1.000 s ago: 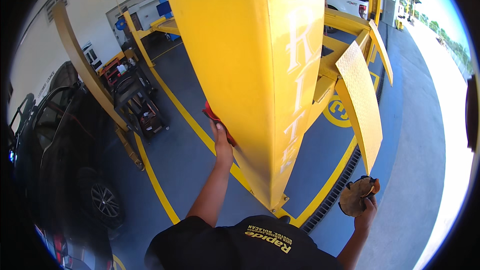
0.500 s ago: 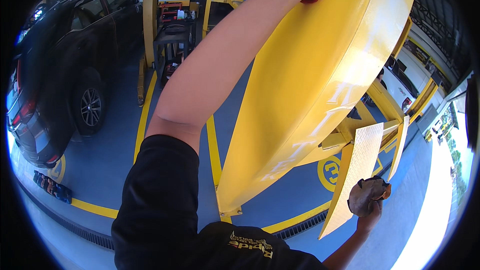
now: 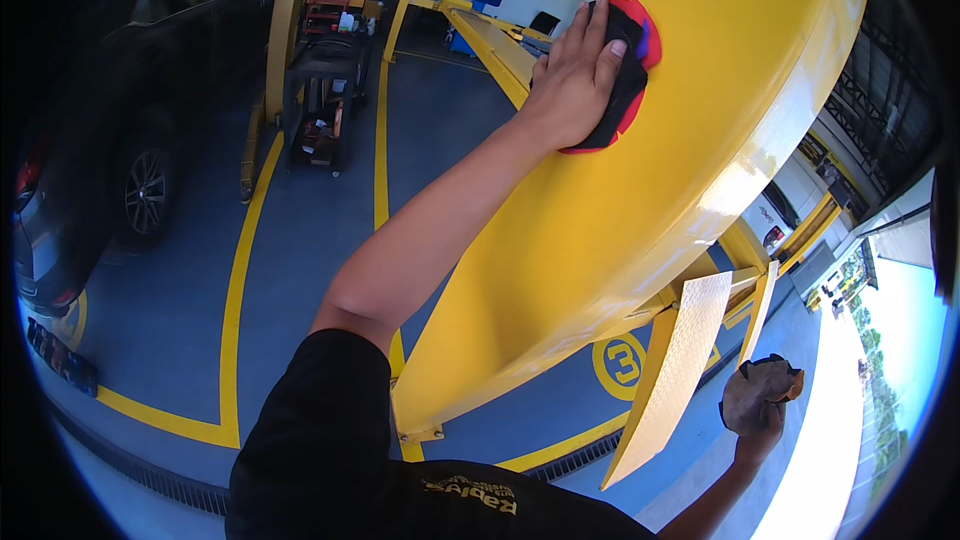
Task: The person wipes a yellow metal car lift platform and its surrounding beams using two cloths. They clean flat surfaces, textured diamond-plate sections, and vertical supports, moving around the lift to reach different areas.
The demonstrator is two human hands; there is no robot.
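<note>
My left hand (image 3: 575,85) is raised and presses a folded black and red cloth (image 3: 632,95) flat against a tall, glossy yellow lift post (image 3: 680,180). A bit of purple shows in the cloth's folds. Its fingers reach over the black part, thumb stretched along it. Low on the right, my right hand (image 3: 762,437) grips a crumpled, dirty grey-brown cloth (image 3: 752,398) with dark ragged edges, held away from the post. That hand's fingers are partly hidden by the cloth.
Beside the post are yellow lift arms and a tilted yellow ramp plate (image 3: 670,380). To the left a dark pickup (image 3: 150,90) is parked near a black tool cart (image 3: 325,105). Yellow lines (image 3: 232,340) mark the blue floor, with a drain grate (image 3: 140,460) along the near edge.
My left hand and the black and red cloth have come lower on the post, fully into view. My right hand still holds the dirty cloth at about the same place.
</note>
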